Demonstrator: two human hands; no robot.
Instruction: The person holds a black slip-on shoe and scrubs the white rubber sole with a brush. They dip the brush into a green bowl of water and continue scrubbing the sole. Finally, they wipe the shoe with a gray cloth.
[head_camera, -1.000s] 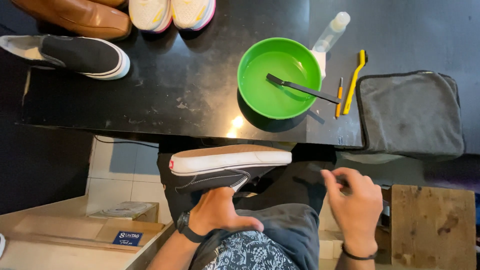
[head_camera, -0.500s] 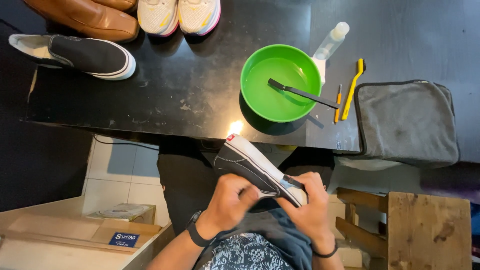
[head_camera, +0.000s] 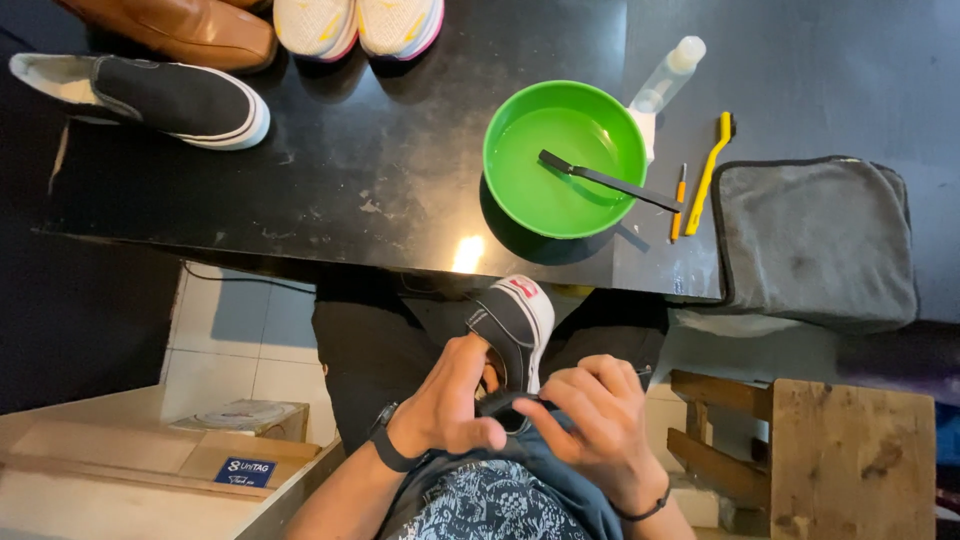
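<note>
From overhead, both hands hold a black slip-on shoe (head_camera: 512, 335) in the lap, left hand (head_camera: 452, 400) closed in a grip on its opening, right hand (head_camera: 590, 415) curled round its heel, with the green bowl (head_camera: 563, 158) on the dark surface (head_camera: 380, 180) at twelve o'clock.

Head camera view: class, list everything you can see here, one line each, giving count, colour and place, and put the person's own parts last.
slip-on shoe in hand: one, black with white sole, over the lap
second slip-on shoe: one, black and white, table's left end
brown shoe: one, tan, top left
sneakers: two, white and pink, top edge
bowl: one, green, holding liquid, mid-table
dark brush: one, resting in the bowl
bottle: one, clear, behind the bowl
yellow brush: one, right of the bowl
small orange tool: one, beside it
cloth: one, grey, folded, table's right
wooden stool: one, bottom right
left hand: gripping the shoe
right hand: fingers at its heel end
</note>
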